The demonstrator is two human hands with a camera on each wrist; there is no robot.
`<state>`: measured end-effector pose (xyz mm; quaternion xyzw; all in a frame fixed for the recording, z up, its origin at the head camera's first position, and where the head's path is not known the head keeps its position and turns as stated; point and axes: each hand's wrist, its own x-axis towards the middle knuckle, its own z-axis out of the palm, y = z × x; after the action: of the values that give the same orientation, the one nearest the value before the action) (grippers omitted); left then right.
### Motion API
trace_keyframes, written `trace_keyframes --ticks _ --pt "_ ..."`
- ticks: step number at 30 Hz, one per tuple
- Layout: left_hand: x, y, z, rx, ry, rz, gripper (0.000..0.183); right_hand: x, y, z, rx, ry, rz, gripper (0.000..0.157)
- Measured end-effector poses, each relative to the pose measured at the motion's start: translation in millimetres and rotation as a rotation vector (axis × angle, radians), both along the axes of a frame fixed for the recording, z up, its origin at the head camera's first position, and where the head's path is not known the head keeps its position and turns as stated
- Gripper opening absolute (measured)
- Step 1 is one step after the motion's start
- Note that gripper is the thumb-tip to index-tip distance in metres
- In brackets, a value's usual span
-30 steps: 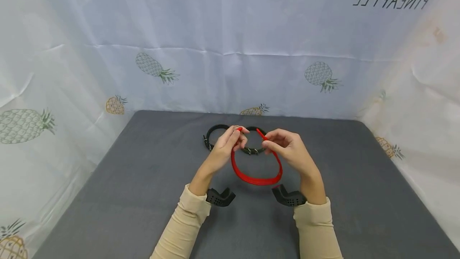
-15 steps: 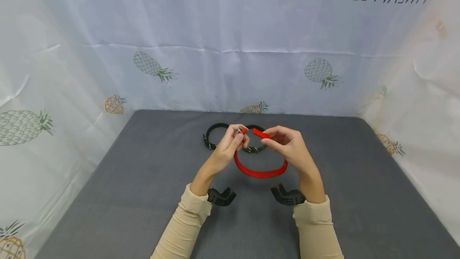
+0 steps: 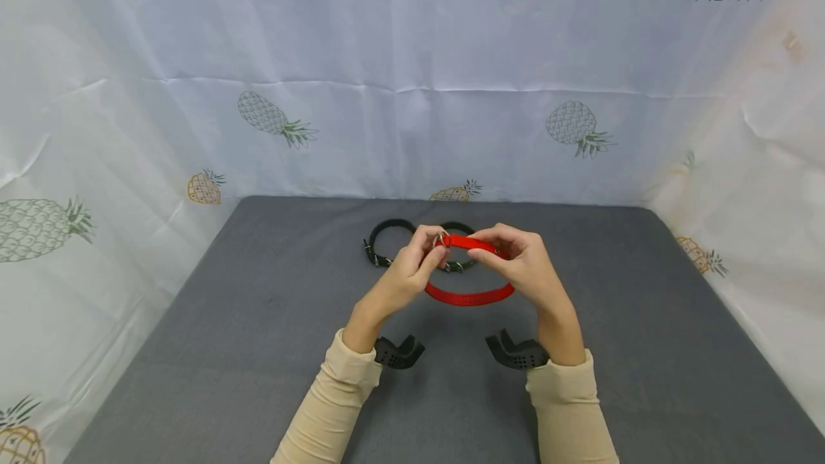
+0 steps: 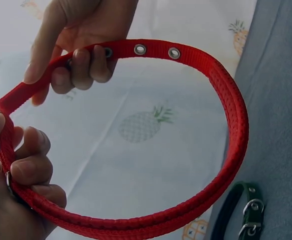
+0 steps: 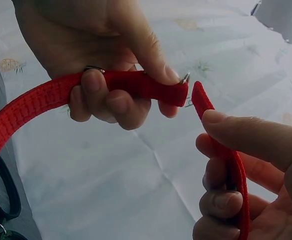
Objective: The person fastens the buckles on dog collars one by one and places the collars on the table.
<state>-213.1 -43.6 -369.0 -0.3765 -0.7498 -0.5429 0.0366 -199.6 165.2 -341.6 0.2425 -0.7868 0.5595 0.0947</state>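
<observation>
A red collar [image 3: 469, 298] hangs as a loop between both hands, above the grey table. My left hand [image 3: 406, 271] pinches its buckle end between thumb and fingers. My right hand [image 3: 525, 260] grips the other end, with the strap's tip sticking out past the thumb. In the right wrist view the tip lies very close to the silver buckle [image 5: 186, 78], whose frame is mostly hidden by the left thumb. Metal eyelets [image 4: 140, 49] show along the strap near the right fingers in the left wrist view.
Two dark collars with silver buckles lie behind the hands: a left one [image 3: 372, 253] and a right one [image 3: 460, 225], partly covered by the hands. The grey cloth-covered table [image 3: 258, 321] ends at a white pineapple-print curtain [image 3: 412, 142].
The strap's tip has swung round to point left and come up to the buckle end. The loop's lower part has risen slightly. Both hands keep their hold on the collar.
</observation>
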Motion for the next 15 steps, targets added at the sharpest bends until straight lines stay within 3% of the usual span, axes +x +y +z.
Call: trace_keyframes --ticks 7,15 --pt "0.2 -0.1 -0.7 -0.132 0.059 0.066 0.015 1.8 1.5 0.2 0.030 0.010 -0.004 0.020" --pt "0.9 0.8 -0.1 -0.193 0.111 0.093 0.016 2.8 3.5 2.4 0.093 0.028 -0.035 0.017"
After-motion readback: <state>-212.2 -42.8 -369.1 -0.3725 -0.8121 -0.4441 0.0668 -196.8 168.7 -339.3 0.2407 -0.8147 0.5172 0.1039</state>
